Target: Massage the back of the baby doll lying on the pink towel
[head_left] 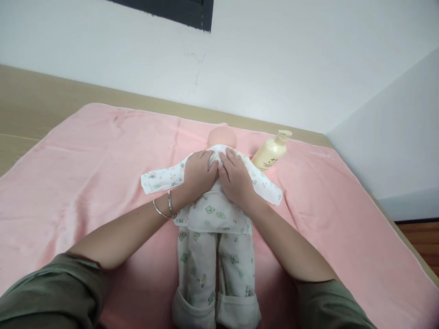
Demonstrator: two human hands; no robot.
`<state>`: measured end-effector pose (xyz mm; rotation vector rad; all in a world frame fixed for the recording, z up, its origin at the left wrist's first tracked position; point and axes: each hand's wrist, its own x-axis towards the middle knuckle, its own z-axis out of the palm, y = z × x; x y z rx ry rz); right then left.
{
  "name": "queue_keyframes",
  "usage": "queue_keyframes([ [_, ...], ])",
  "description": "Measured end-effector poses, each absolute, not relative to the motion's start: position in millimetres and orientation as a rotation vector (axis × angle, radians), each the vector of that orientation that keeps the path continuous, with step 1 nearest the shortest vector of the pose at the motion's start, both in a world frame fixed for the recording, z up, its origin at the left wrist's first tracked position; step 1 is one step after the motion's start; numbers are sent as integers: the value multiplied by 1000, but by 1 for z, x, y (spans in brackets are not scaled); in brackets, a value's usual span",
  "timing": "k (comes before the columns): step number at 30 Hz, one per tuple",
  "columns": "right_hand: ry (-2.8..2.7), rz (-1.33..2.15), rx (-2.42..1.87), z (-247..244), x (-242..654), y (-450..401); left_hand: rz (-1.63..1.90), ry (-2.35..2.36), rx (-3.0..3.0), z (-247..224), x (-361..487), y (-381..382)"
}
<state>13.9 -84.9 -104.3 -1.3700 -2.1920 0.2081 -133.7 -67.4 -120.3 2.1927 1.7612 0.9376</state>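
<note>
A doll [221, 212] in white printed clothes lies on a pink cloth [130, 137], its bald head toward the wall and its legs toward me. My left hand [200, 170] rests flat on the left of its upper body, fingers extended. On the right of the upper body lies my right hand [235, 176], also with fingers stretched out. The thumbs nearly meet at the middle. Both sleeves of the doll's top spread out sideways, and no doll hands show. The doll's face is not visible.
A cream pump bottle [270, 151] leans on the cloth to the right of the doll's head. Behind the cloth runs a wooden surface edge [137, 93] along a white wall [274, 59]. A dark frame [185, 11] is at the top.
</note>
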Motion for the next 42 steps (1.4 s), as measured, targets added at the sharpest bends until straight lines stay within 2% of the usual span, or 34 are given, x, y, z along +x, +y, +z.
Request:
queue_keyframes([
  [9, -2060, 73, -1334, -88, 17, -97, 935, 1772, 2185, -119, -132, -69],
  [15, -2368, 293, -1437, -82, 13, -100, 977, 1764, 2212, -125, -133, -67],
  [19, -2235, 229, -1338, -72, 17, -103, 976, 1766, 2211, -125, -133, -68],
  [23, -2128, 157, -1344, -84, 17, -93, 955, 1781, 2210, -123, -132, -69],
  [28, -2219, 329, -1432, -95, 16, -82, 1006, 1732, 2295, -123, -132, -71],
  [33, -2062, 128, -1320, -80, 23, -89, 1068, 1688, 2343, -122, -130, -76],
  [42, -2586, 161, -1321, -93, 23, -71, 996, 1654, 2205, -123, -135, -63],
])
